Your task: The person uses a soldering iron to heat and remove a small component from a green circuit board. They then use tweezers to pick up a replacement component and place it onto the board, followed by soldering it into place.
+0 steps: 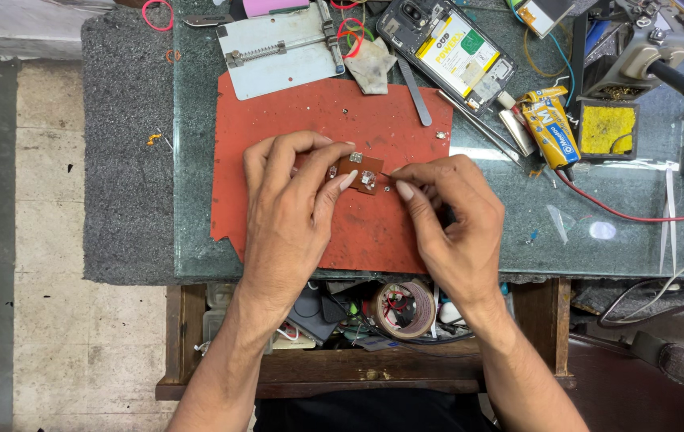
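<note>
Glass-topped workbench, red mat (358,232) at frame centre. Small brown circuit board (358,170) on mat, pinched by left hand (294,200) fingertips. Right hand (446,216) fingers closed on thin probe (387,176) touching board's right edge.

Just the one view here, worn on the head and aimed almost straight down at the bench, so the green glass worktop (614,240) is seen nearly flat-on. It's set fairly close: both forearms are brought in from the bottom edge, with the left hand (290,212) and right hand (454,228) caught near the middle, over the red mat (278,120). The far edge of the bench is cut off at the top, the tiled floor (38,240) is taken in at left, and an open drawer (358,368) is caught at the bottom.
</note>
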